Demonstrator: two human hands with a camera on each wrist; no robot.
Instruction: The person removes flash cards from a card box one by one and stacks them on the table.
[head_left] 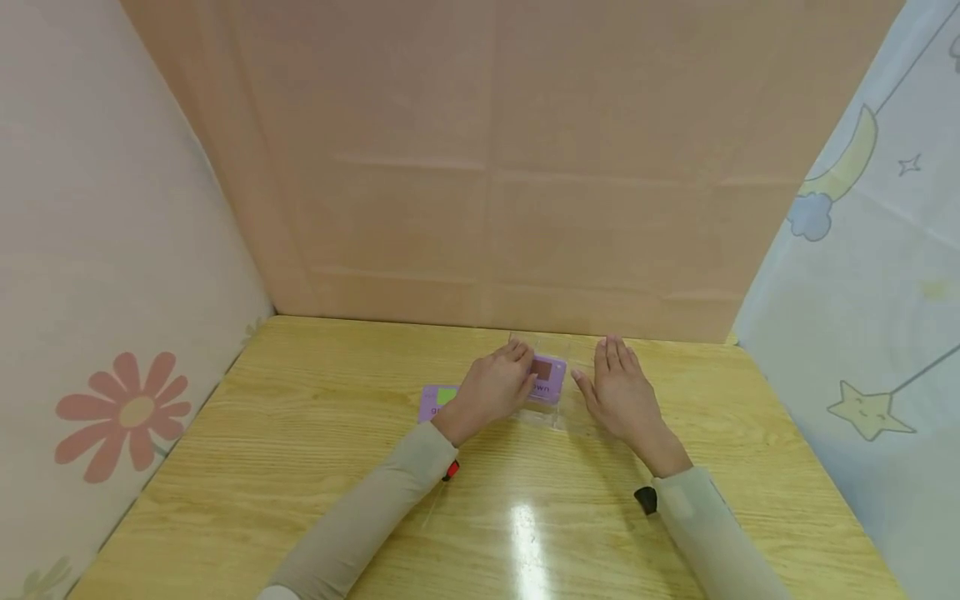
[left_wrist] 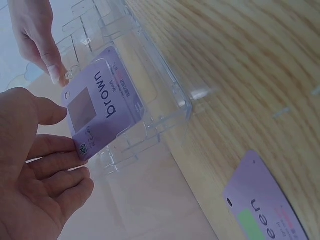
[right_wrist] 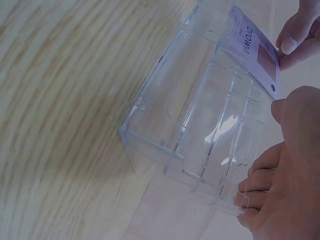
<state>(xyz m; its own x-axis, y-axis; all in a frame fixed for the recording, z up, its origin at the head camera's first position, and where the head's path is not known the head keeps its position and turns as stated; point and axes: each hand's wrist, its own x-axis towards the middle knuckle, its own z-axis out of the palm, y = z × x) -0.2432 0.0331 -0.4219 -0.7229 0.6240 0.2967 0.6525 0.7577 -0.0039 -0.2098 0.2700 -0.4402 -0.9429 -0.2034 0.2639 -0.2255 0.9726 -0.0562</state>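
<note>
My left hand [head_left: 491, 387] pinches a purple card [left_wrist: 107, 90] between thumb and fingers. The card has a brown square and the word "brown". It leans in one side of a clear plastic rack [right_wrist: 195, 165] with slots across it, which stands on the table. At the rack's other side is my right hand [head_left: 624, 392], its fingers stretched out along the rack's far edge in the right wrist view. The right thumb points toward the card's corner. A second purple card [left_wrist: 257, 200] with a green patch lies left of the rack, partly behind my left wrist in the head view.
The wooden table [head_left: 300, 433] ends at a plain tan backdrop [head_left: 487, 208]. Patterned cloth walls rise on the left [head_left: 135, 250] and right [head_left: 885, 333]. A dark strap piece [head_left: 646, 500] sits at the right cuff, a red and black one [head_left: 451, 471] at the left.
</note>
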